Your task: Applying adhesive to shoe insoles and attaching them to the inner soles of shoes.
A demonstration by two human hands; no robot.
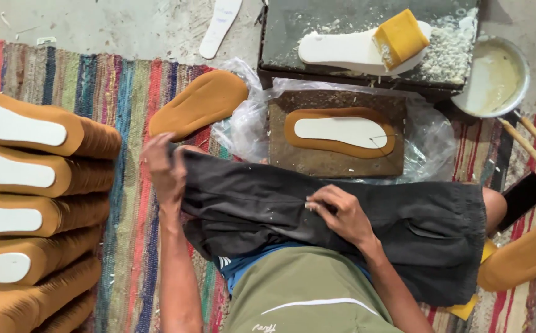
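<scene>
Both hands are gripping the dark shorts [342,216]: left hand [164,166] clenching the hem, right hand [339,213] pinching soft, limp cloth (light, easily bunched) just inboard.

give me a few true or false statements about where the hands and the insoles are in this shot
1. Both hands rest on the dark shorts. True: the left hand is at the knee, the right hand at mid-lap.
2. The right hand holds the yellow sponge. False: the sponge lies on a white insole on the dark block.
3. A white insole on a tan sole lies on the brown board. True.
4. The stacked soles are beside the right hand. False: they are stacked on the left-hand side, on the striped rug.
5. The metal bowl is upside down. False: it sits upright with pale paste inside.
</scene>
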